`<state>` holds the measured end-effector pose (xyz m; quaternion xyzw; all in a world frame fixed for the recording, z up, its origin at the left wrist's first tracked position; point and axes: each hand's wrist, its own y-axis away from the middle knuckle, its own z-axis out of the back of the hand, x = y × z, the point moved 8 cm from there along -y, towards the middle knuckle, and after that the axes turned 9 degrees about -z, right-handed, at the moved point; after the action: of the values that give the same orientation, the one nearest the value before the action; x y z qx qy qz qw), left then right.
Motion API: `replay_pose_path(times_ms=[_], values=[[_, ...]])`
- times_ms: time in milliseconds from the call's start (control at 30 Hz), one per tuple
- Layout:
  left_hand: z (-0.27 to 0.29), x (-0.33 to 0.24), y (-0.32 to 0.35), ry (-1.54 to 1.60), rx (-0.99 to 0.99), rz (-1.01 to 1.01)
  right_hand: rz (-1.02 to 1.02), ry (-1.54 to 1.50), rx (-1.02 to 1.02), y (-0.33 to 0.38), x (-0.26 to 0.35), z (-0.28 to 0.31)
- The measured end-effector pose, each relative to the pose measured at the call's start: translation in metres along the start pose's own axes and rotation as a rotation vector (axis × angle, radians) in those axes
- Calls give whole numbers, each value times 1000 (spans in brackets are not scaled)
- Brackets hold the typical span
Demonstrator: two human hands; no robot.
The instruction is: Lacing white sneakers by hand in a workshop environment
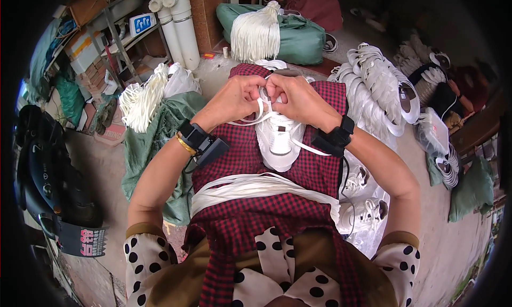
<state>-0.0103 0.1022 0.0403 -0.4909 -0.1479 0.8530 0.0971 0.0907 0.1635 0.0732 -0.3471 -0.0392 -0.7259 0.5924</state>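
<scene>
On my lap, over a red-and-black checked apron [229,152], lies a white sneaker [278,147] with its toe toward me. Above its upper part my two hands are close together. My left hand [241,97] is closed, its thumb and finger pinching a white shoelace [245,122] that loops below the fingers. Beside it, my right hand [300,98] is also closed in a pinch on the lace by the shoe's opening; the fingertips partly hide the exact grip. Another lace end trails off to the shoe's right side. A bundle of white laces [261,192] lies across my waist.
White sneakers [368,211] sit on plastic to my right, below a heap of white shoe parts [373,83]. Ahead, white laces [256,35] drape over a green sack [301,38]. More laces [143,102] lie on green cloth at left, near a dark scooter [48,168].
</scene>
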Motion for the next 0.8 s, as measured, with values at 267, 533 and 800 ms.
replay_pose_path(times_ms=[267, 533, 800], values=[[1, 0, 6, -175, -26, -80, 134, 246, -77, 5, 20, 28], [2, -2, 12, -118, -104, -122, -86, 597, -298, 62, -44, 178], [2, -11, 27, 21, -30, -95, -507, 415, -160, 120, -136, 179]])
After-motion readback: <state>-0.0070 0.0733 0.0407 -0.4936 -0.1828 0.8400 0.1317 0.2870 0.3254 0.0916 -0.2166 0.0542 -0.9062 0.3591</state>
